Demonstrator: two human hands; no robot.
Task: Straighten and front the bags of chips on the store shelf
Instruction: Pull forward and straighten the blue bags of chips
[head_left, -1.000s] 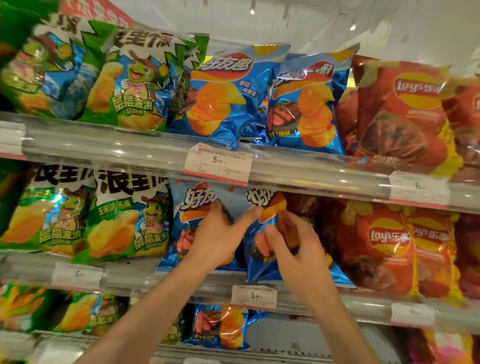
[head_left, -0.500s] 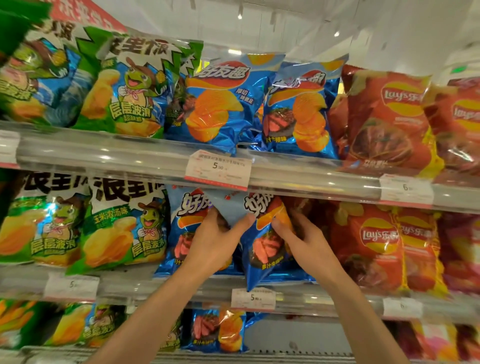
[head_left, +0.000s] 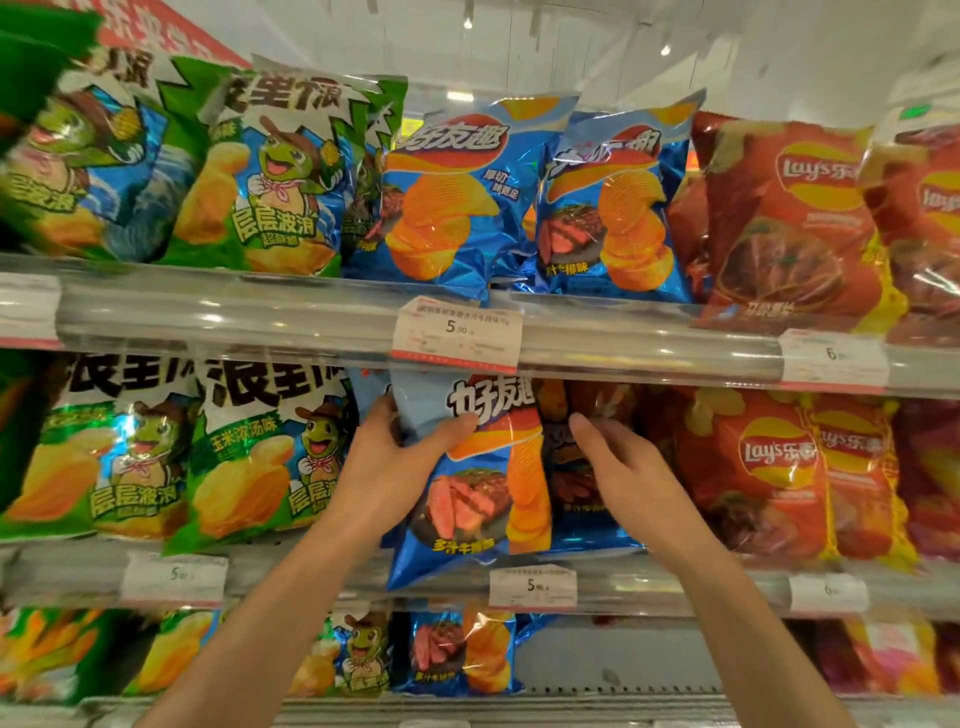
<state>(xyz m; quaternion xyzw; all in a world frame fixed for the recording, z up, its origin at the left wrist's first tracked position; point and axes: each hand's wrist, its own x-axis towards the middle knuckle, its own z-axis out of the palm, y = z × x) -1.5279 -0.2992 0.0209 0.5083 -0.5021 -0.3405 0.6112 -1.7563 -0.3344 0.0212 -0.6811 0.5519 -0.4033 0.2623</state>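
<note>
changed: blue steak bag (head_left: 483, 483) was twisted sideways a second ago, now it faces out, pretty much upright
left hand (head_left: 387, 467): thumb across the front, fingers curled round the bag's left edge, gripping it
right hand (head_left: 623, 467): fingers loosely bent, let go of the front bag, resting on the darker bag (head_left: 582, 467) just behind them
where: middle shelf (head_left: 675, 582), bottom corner poking over the rail
means: this one's nearly fronted I reckon
feel: crinkly glossy foil, puffy pillow shape

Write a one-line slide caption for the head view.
Left hand grips a blue chip bag on the middle shelf; right hand reaches beside it.
</note>
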